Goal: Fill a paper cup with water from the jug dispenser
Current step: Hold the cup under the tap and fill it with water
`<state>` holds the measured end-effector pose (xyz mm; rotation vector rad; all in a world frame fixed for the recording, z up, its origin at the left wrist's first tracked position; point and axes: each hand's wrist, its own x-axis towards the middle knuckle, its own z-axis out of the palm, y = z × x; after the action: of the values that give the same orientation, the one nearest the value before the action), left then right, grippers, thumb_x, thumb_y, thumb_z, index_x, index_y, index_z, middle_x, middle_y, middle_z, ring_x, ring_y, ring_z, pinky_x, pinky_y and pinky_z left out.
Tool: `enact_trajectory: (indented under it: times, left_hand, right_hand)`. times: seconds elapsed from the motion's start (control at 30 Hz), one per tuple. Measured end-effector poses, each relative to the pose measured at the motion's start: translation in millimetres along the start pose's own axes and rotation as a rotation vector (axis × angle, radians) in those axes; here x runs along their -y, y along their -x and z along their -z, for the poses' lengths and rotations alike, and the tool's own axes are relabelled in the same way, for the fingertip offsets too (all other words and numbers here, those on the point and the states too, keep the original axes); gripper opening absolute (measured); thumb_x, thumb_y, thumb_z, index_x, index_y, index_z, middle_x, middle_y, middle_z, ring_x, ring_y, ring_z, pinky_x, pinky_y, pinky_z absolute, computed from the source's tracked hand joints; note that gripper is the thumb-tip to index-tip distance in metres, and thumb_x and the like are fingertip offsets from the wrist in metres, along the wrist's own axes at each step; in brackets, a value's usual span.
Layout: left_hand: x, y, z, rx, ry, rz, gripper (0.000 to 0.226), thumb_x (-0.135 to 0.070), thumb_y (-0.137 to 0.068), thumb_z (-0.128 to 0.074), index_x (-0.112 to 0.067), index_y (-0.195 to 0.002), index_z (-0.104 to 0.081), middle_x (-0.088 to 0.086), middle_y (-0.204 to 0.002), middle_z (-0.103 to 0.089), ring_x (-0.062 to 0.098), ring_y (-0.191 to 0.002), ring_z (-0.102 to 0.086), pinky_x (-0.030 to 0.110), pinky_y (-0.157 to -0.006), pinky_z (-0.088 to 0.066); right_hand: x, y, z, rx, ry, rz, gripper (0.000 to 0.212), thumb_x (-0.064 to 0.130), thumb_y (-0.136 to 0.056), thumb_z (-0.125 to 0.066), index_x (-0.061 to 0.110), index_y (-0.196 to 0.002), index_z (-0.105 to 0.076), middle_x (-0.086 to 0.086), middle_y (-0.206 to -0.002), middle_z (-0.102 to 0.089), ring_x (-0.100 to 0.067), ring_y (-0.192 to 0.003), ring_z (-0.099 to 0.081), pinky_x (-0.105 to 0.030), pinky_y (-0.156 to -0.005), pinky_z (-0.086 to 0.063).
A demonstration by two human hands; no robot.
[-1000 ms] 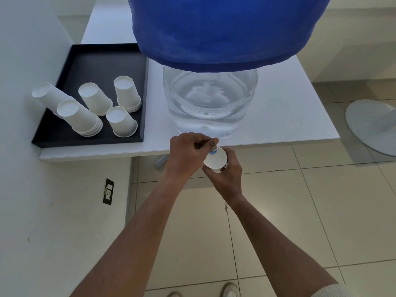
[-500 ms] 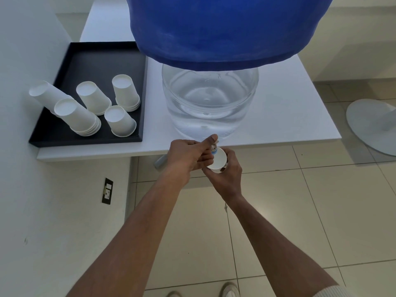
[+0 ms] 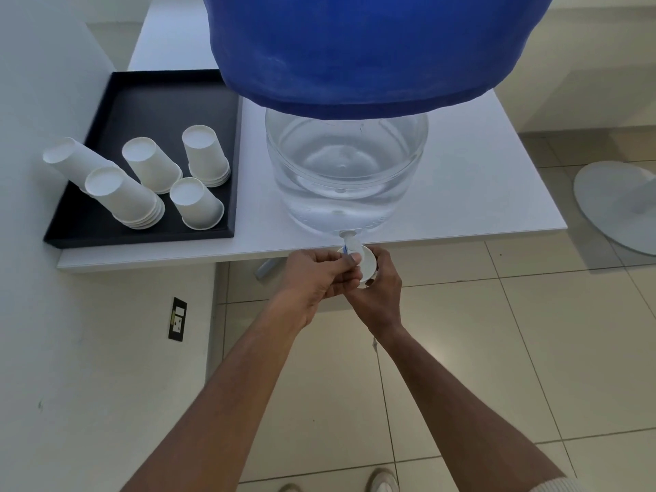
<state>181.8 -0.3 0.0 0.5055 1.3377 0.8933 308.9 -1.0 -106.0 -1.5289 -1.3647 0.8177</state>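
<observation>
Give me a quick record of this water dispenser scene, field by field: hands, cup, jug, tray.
left hand: left hand pinching the small white tap at the jug's base
right hand: right hand in a grip on the white paper cup under the tap
jug: clear water jug under a blue cloth cover, on the white table
tray: black tray with upside-down white paper cups
water flow: cannot tell

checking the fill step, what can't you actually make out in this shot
- Water level in the paper cup: head view, hidden by the left hand and the tap.
- Whether water is flowing: too small, covered by fingers.
- Jug top: cut off by the upper edge, under the blue cover.
- Right hand grip: mostly behind the cup.
</observation>
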Motion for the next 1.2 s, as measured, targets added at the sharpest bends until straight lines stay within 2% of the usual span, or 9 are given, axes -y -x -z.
enact_trajectory:
  times: [0.07, 0.17, 0.23, 0.37, 0.63, 0.87, 0.97, 1.07, 1.2]
  left_hand:
    - [2, 0, 1, 0.013, 0.012, -0.011, 0.018, -0.01, -0.085, -0.082, 0.006, -0.091, -0.075, 0.014, -0.072, -0.075, 0.016, -0.062, -0.074, 0.024, -0.062, -0.063]
    - [5, 2, 3, 0.043, 0.05, 0.002, 0.013, -0.011, -0.086, -0.081, 0.002, -0.088, -0.077, 0.013, -0.075, -0.076, 0.016, -0.066, -0.074, 0.028, -0.067, -0.065]
    - [5, 3, 5, 0.058, 0.07, 0.018, 0.01, -0.009, -0.087, -0.079, 0.001, -0.087, -0.076, 0.013, -0.076, -0.076, 0.017, -0.067, -0.075, 0.028, -0.07, -0.066]
    - [4, 3, 6, 0.07, 0.067, 0.03, 0.006, -0.004, -0.088, -0.076, 0.001, -0.089, -0.076, 0.015, -0.078, -0.076, 0.019, -0.069, -0.075, 0.028, -0.069, -0.065]
    - [5, 0, 8, 0.057, 0.032, 0.012, 0.008, -0.007, -0.087, -0.079, 0.001, -0.088, -0.077, 0.015, -0.078, -0.077, 0.019, -0.071, -0.076, 0.031, -0.072, -0.066]
    - [7, -1, 8, 0.039, 0.017, 0.0, 0.014, -0.011, -0.085, -0.082, 0.001, -0.09, -0.078, 0.016, -0.079, -0.077, 0.019, -0.07, -0.076, 0.031, -0.072, -0.066]
    - [9, 0, 9, 0.015, 0.018, -0.016, 0.022, -0.019, -0.085, -0.084, 0.001, -0.091, -0.078, 0.017, -0.082, -0.077, 0.02, -0.072, -0.076, 0.031, -0.072, -0.066]
    - [10, 3, 11, -0.04, 0.04, -0.006, 0.043, -0.038, -0.082, -0.084, 0.004, -0.093, -0.078, 0.02, -0.086, -0.079, 0.024, -0.076, -0.078, 0.031, -0.073, -0.066]
    - [13, 6, 20, -0.111, 0.102, 0.029, 0.061, -0.054, -0.084, -0.077, 0.006, -0.097, -0.075, 0.023, -0.09, -0.079, 0.028, -0.08, -0.079, 0.032, -0.072, -0.066]
  right_hand:
    - [0, 0, 0, 0.005, 0.002, -0.006, 0.044, 0.026, -0.078, -0.076, 0.02, -0.119, -0.061, 0.009, -0.102, -0.07, 0.001, -0.088, -0.064, -0.011, -0.07, -0.045]
    - [-3, 0, 0, 0.006, -0.021, -0.009, 0.044, 0.027, -0.077, -0.076, 0.02, -0.118, -0.061, 0.008, -0.103, -0.071, -0.007, -0.091, -0.068, -0.024, -0.072, -0.055]
    - [-3, 1, 1, 0.011, -0.033, -0.011, 0.045, 0.028, -0.075, -0.076, 0.02, -0.117, -0.061, 0.008, -0.102, -0.071, -0.009, -0.091, -0.068, -0.027, -0.073, -0.056]
    - [0, 1, 1, 0.018, -0.048, -0.007, 0.048, 0.041, -0.072, -0.07, 0.022, -0.115, -0.06, 0.007, -0.101, -0.07, -0.008, -0.09, -0.067, -0.021, -0.072, -0.052]
    - [2, -1, 1, 0.028, -0.061, -0.001, 0.052, 0.04, -0.069, -0.069, 0.018, -0.115, -0.061, 0.006, -0.101, -0.069, -0.012, -0.09, -0.067, -0.022, -0.073, -0.052]
    - [2, 1, 2, 0.035, -0.06, 0.001, 0.052, 0.04, -0.068, -0.071, 0.02, -0.115, -0.06, 0.007, -0.102, -0.069, -0.009, -0.091, -0.067, -0.017, -0.072, -0.05]
    - [0, 3, 3, 0.04, -0.044, 0.009, 0.054, 0.039, -0.067, -0.074, 0.021, -0.116, -0.06, 0.01, -0.102, -0.068, -0.007, -0.091, -0.066, -0.015, -0.073, -0.049]
    - [-6, 5, 4, 0.039, -0.016, 0.01, 0.056, 0.029, -0.067, -0.084, 0.021, -0.117, -0.059, 0.013, -0.103, -0.066, -0.006, -0.095, -0.065, -0.018, -0.076, -0.051]
    - [-12, 10, 6, 0.011, 0.002, -0.014, 0.061, 0.021, -0.07, -0.094, 0.02, -0.121, -0.06, 0.008, -0.111, -0.068, -0.002, -0.101, -0.065, -0.02, -0.079, -0.054]
